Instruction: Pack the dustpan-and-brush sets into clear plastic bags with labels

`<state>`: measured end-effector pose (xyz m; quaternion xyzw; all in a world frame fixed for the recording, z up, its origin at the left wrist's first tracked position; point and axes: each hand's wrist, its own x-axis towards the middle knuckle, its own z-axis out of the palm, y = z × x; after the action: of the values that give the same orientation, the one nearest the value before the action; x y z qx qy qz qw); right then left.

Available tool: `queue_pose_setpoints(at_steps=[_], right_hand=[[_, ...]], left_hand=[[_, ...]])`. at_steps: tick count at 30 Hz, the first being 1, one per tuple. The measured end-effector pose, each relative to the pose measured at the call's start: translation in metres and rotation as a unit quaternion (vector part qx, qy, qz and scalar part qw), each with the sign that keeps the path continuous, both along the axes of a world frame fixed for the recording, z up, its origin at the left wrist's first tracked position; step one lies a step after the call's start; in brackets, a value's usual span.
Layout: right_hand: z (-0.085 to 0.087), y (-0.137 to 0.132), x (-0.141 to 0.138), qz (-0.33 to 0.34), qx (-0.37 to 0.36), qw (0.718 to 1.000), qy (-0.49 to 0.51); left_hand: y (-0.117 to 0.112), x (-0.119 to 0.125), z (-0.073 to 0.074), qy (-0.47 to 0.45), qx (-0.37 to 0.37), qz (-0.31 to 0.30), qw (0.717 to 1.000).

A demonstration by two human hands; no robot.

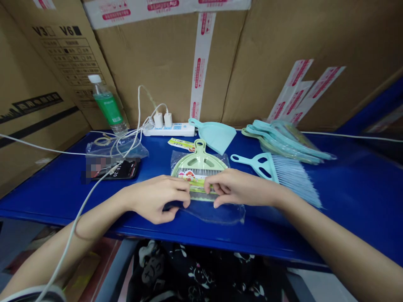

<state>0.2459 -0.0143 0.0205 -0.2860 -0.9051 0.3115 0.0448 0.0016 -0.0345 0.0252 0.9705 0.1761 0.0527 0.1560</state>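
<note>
At the centre of the frame we see one pale-green plastic dustpan-and-brush set in one clear plastic bag. Our left hand and right hand curl at its lower part; whether they clamp it, we cannot tell. Right of centre lie one light-blue plastic dustpan, one light-blue bristled brush and several overlapping bagged sets. At lower left, one white cable crosses our left forearm.

Black clothing (white cartoon print), bare forearms.
</note>
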Motion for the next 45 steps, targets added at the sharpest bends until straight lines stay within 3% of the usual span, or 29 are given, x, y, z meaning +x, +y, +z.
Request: queue_pose_setpoints(at_steps=[11, 25, 33, 45], right_hand=[[0.005, -0.003, 0.0, 0.019, 0.008, 1.0, 0.013], [0.019, -0.016, 0.007, -0.045, -0.019, 0.998, -0.048], [0.017, -0.013, 0.013, -0.057, 0.096, 0.991, -0.074], [0.013, -0.009, 0.008, -0.074, 0.077, 0.992, -0.061]], left_hand=[[0.007, 0.0, 0.003, -0.027, 0.02, 0.051, 0.998], [0.008, -0.002, 0.0, 0.024, 0.048, 0.104, 0.993], [0.009, -0.002, 0.0, 0.016, 0.017, 0.123, 0.992], [0.011, 0.002, -0.01, -0.029, 0.036, 0.157, 0.986]])
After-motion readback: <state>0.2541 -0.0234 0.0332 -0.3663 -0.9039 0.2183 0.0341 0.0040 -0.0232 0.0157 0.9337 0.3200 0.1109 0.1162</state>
